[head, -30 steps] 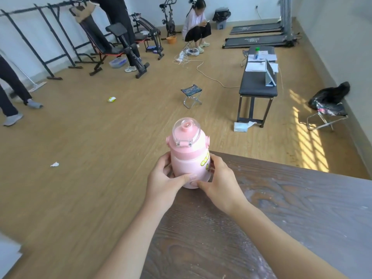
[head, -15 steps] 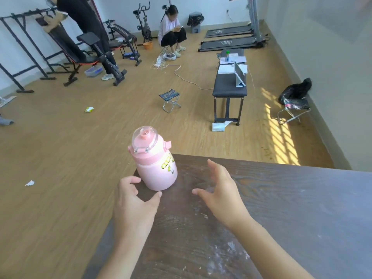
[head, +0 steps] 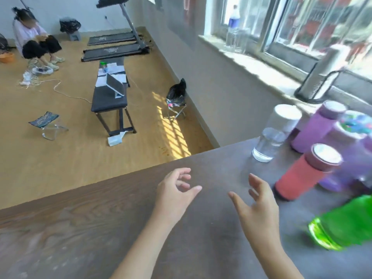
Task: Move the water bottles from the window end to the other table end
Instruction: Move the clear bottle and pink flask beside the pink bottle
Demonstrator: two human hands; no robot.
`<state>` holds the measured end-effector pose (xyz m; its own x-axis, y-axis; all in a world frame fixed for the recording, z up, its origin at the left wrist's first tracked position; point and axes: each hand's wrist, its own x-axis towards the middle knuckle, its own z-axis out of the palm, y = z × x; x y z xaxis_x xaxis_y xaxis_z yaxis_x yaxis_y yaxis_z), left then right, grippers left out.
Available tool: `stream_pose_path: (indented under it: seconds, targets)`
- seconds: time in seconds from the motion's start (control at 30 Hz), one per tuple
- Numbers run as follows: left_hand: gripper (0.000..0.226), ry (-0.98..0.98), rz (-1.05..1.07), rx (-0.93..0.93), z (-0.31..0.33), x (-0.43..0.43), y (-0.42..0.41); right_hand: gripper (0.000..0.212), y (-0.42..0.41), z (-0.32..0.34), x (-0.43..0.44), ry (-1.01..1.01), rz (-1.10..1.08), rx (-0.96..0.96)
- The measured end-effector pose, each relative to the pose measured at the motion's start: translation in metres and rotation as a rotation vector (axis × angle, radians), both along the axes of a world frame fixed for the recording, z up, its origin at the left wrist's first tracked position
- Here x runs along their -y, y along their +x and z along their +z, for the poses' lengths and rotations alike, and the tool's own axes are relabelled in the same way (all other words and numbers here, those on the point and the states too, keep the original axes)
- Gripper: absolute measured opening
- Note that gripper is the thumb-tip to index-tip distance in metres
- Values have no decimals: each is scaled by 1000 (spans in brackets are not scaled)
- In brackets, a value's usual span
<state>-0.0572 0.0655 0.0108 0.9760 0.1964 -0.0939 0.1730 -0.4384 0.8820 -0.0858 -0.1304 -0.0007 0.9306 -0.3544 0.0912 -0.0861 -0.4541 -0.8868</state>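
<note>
My hands are empty, reaching for the next bottle.

My left hand [head: 177,193] and right hand [head: 256,206] grip nothing. The red bottle [head: 302,174] stands just right; I should hold it low with both.

The tabletop [head: 84,228] across the lower frame is dark brown wood with a strong grain, matt, with pale dusty smears at lower left. At right, the clear bottle [head: 270,137] looks like smooth transparent plastic under a white cap. The red bottle [head: 300,178] has a matt, slightly textured skin; the purple bottle [head: 314,129] is smooth and dull. The green bottle [head: 342,222] at lower right is glossy, translucent plastic. The floor [head: 70,158] is light wood, faintly sheened.
</note>
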Motion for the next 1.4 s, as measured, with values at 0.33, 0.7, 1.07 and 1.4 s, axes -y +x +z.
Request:
stream_pose_path:
  seconds: [0.33, 0.7, 1.07, 1.4]
  targets:
    - [87, -26, -213, 24, -6, 180, 107, 73, 4, -35, 86, 95, -406, -53]
    - [73, -109, -134, 84, -22, 243, 152, 76, 45, -48, 103, 237, -569, 31]
    - [77, -237, 78, 71, -23, 197, 122, 56, 45, -38, 86, 301, -429, 13]
    - [67, -291, 460, 55, 9, -35, -42, 52, 10, -9, -63, 377, 149, -103]
